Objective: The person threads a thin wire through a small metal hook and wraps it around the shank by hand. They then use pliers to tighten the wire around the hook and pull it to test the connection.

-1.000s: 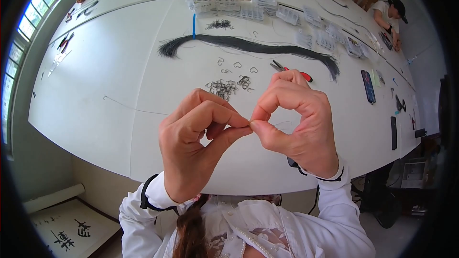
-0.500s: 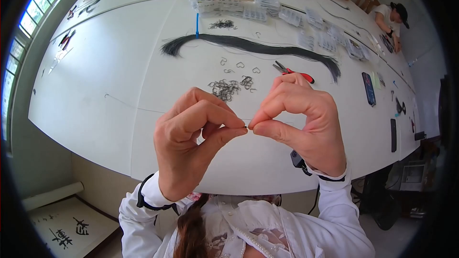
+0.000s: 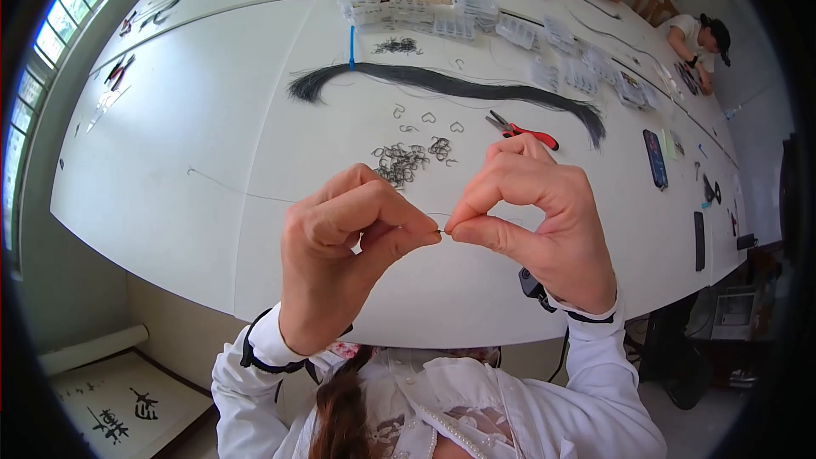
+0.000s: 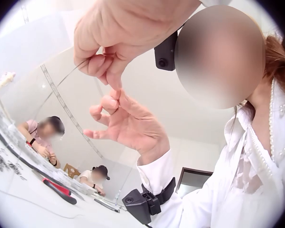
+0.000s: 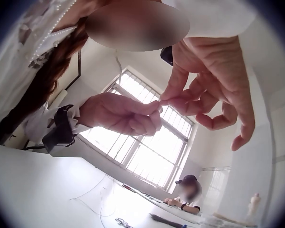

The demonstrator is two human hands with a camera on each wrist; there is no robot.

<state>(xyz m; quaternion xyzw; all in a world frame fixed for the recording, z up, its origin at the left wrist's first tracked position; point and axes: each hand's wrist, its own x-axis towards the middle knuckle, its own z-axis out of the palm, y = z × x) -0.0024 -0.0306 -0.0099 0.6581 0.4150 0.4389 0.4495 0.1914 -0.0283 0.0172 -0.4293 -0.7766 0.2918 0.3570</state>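
Observation:
In front of the chest, my left hand and right hand meet fingertip to fingertip above the white table. The left thumb and index finger pinch a thin line, whose loose part trails left across the table to a small bent end. A tiny dark bit shows at the left fingertips. My right thumb and index finger pinch the line right beside them, and a faint strand arcs near that hand. In the left wrist view the line leaves the curled left fingers. Most of the pinched part is hidden by fingertips.
Beyond the hands lie a pile of small dark hooks, red-handled pliers and a long black bundle of strands with a blue tie. Clear plastic boxes stand farther back. A phone lies right. Other people sit around the table.
My right hand has shifted slightly right and down, and the thumb and index fingertips of both hands have drawn a little apart. Both hands keep their pinch.

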